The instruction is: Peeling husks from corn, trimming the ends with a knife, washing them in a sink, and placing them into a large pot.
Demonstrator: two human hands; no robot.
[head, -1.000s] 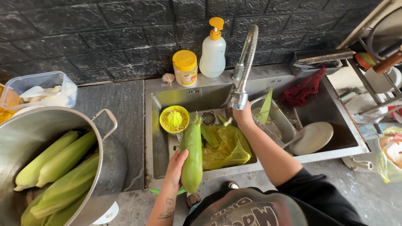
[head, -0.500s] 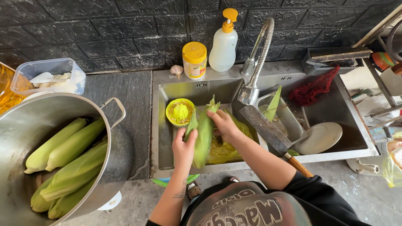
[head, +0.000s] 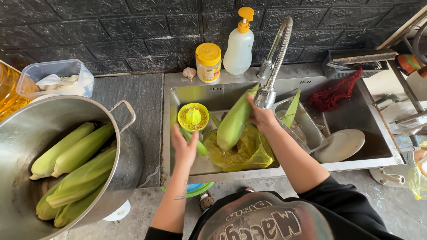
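My right hand (head: pixel 261 116) grips the top end of a green corn cob in its husk (head: pixel 234 121), held slanted over the steel sink (head: pixel 382 141) just under the faucet head (head: pixel 266 98). My left hand (head: pixel 184 149) holds a strip of green husk (head: pixel 195 141) that is pulled away to the left of the cob. Beneath both lies a yellow plastic bag (head: pixel 242 154) with husk scraps in the sink basin.
A big steel pot (head: pixel 119 153) with several husked cobs stands on the dark counter at left. A yellow juicer (head: pixel 193 117), a metal tray (head: pixel 311 133) and a round plate (head: pixel 341 145) sit in the sink. A soap bottle (head: pixel 239 44), a yellow-lidded jar (head: pixel 208 62), a garlic bulb (head: pixel 189 72) line the back.
The cob has tilted up toward the faucet in my right hand. My left hand has let go of the cob's body and has come away leftward with a strip of husk.
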